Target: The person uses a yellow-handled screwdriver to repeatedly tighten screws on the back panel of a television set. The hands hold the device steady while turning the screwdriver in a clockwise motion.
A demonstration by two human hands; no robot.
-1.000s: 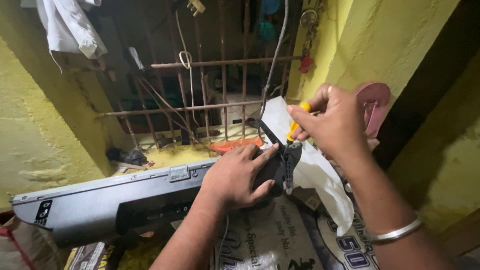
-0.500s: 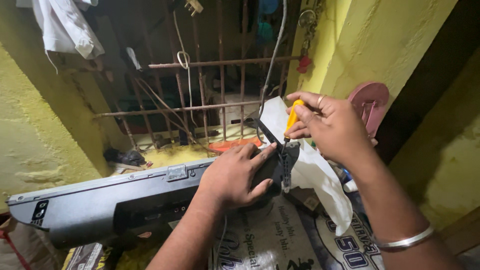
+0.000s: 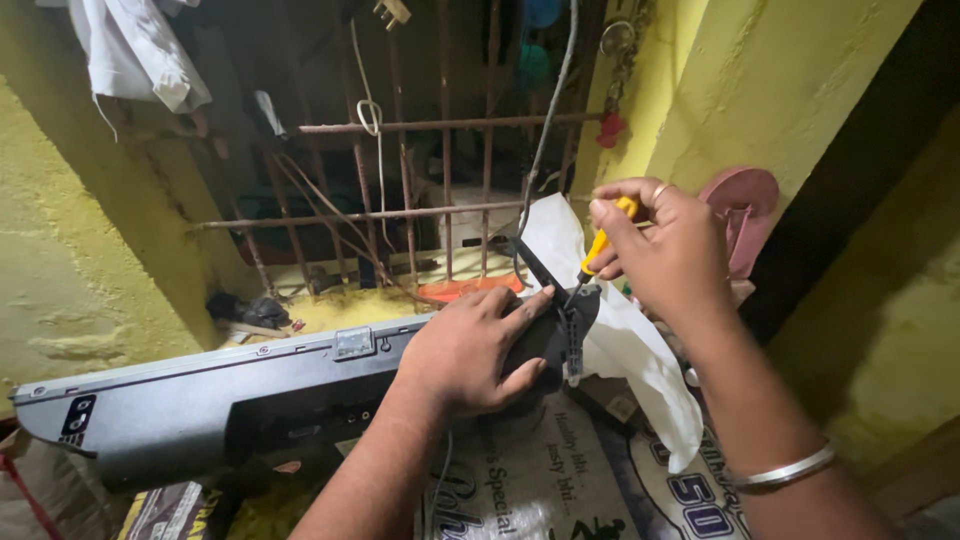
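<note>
The right hand (image 3: 670, 255) has lifted slightly, gripping a yellow-handled screwdriver (image 3: 600, 250) at the grey panel (image 3: 200, 400)'s end; the left hand (image 3: 470, 345) presses flat on it, above a printed sack (image 3: 540, 480) and white bag (image 3: 630, 350)

A long grey casing (image 3: 200, 400) of matt plastic is pressed under the left grip (image 3: 470, 345). A screwdriver (image 3: 600, 250) with a glossy yellow plastic handle is held in the right grip (image 3: 670, 250). White cloth (image 3: 630, 350) is seen below it, printed woven sacking (image 3: 540, 480) beneath, rusted rough metal bars (image 3: 400, 210) beyond.
</note>
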